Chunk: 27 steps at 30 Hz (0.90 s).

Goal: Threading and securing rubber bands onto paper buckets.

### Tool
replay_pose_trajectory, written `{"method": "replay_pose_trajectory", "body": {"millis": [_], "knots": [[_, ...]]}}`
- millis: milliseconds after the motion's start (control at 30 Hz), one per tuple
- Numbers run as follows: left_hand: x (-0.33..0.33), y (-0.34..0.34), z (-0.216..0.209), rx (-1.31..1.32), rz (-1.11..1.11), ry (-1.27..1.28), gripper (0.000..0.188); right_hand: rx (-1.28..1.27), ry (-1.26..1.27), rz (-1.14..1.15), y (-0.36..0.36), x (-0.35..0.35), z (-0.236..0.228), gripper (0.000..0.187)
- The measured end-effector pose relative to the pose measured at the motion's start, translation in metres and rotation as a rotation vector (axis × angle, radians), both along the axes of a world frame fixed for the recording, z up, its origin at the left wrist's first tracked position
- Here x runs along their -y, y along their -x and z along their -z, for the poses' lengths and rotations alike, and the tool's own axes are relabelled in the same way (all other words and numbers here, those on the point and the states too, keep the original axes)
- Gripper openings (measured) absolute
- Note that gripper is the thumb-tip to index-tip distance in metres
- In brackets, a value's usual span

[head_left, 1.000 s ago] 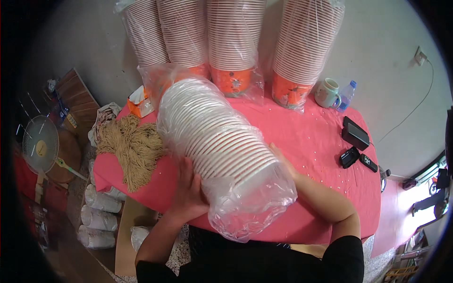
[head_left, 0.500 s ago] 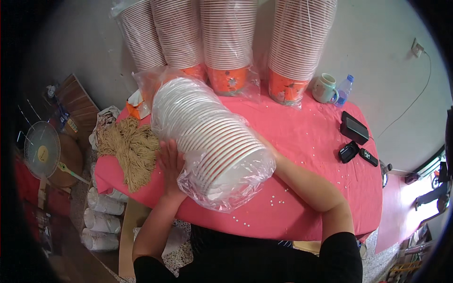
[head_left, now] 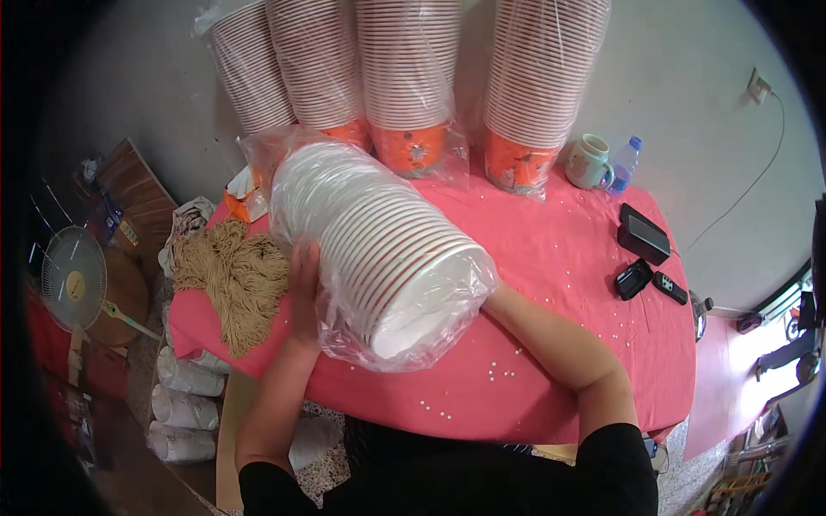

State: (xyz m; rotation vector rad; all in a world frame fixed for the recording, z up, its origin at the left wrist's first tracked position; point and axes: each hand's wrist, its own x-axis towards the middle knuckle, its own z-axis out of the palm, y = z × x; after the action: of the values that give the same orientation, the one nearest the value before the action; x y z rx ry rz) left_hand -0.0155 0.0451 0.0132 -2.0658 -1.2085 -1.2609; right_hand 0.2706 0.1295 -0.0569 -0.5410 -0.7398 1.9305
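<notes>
Head view: bagged cup stack (head_left: 387, 249) tilted over pink-covered table (head_left: 551, 413) strewn with white bits (head_left: 512, 374). Left hand (head_left: 305, 279) flat against stack, fingers extended; right hand hidden behind it, grip untellable. Mug (head_left: 588, 162) near grey wall (head_left: 688, 112); fan (head_left: 75, 277) far left.

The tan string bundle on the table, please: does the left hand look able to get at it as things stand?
Probably yes: the left hand is close beside the tan string bundle, and nothing visible blocks the gap, though it would likely have to leave the bagged cup stack.
</notes>
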Motion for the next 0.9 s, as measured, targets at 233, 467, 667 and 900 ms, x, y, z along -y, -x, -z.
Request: {"method": "replay_pose_trajectory", "body": {"millis": [233,467,667,900], "knots": [[0.001,0.019,0.018,-0.15,-0.004,-0.141,0.044,-0.03,-0.129,0.051,0.001,0.013,-0.039,0.023],[0.01,-0.002,0.006,-0.197,0.141,-0.083,0.052,0.133,-0.077,0.089,-0.029,0.01,-0.058,0.027],[0.03,0.015,0.013,-0.259,0.108,-0.005,0.085,0.267,-0.008,0.03,-0.025,0.022,-0.086,0.046],[0.09,-0.035,-0.018,-0.095,0.131,0.207,0.128,0.359,-0.123,-0.058,-0.055,-0.001,-0.082,0.058]]}}
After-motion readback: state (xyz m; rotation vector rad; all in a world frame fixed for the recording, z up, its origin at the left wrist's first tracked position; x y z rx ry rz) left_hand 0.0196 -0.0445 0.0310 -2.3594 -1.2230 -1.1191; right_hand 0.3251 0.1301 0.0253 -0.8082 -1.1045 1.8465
